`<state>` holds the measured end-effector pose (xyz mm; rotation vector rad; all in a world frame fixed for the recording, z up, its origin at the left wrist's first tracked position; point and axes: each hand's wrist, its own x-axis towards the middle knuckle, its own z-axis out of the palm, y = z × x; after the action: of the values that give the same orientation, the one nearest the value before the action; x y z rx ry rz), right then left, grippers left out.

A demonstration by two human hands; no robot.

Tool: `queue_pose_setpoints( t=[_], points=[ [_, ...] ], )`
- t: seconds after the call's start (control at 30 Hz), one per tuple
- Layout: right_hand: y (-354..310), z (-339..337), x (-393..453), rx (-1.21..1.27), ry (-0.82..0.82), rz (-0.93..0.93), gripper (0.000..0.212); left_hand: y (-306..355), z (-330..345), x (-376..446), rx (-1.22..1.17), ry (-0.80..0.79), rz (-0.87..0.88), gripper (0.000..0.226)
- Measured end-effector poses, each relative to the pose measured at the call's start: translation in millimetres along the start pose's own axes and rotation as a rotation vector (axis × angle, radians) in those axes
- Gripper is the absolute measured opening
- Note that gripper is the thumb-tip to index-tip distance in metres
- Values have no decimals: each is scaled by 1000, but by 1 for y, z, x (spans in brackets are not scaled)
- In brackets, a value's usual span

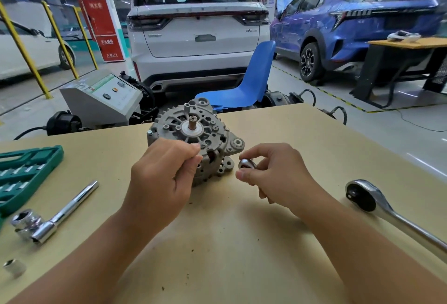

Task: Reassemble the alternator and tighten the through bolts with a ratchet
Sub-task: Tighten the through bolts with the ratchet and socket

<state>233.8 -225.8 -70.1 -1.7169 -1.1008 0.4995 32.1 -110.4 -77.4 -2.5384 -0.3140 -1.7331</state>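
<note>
Garage workbench [242,243]: left hand [159,182] fingers gripping alternator [193,134], right hand [273,175] fingers pinching socket [246,163].

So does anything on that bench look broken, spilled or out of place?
Nothing looks broken or spilled. The alternator sits upright under the left hand; the right hand pinches a small shiny metal part. The ratchet lies unused at right, and one socket sits loose outside the green case.

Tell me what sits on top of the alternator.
A copper-coloured shaft end sticks up from the alternator in a white collar. The left hand covers the near edge, hiding what lies there.
</note>
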Motion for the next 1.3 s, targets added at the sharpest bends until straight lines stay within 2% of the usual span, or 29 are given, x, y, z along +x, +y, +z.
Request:
queue_pose_setpoints(
  t=[0.2, 0.33, 0.43, 0.87, 1.13, 1.3],
  points=[
    [-3, 5, -5, -32, -53, 16, 29, 2, 2, -3, 8, -39, 51, 8],
    [-5, 8, -7, -56, -56, -7, 33, -2, -2, 3, 3, 61, -38, 5],
    [-5, 8, -6, -103, -27, -60, 35, -7, -1, 2, 5, 31, -76, 9],
    [1, 16, -3, -115, 0, -163, 19, -3, 1, 2, -45, 16, -70, 8],
    [0, 17, -4, -107, -9, -195, 16, 3, -1, 5, -53, -60, 8, 12],
    [0, 16, -5, -88, -9, -194, 16, 2, -4, 1, -88, -28, -106, 15]
  ],
)
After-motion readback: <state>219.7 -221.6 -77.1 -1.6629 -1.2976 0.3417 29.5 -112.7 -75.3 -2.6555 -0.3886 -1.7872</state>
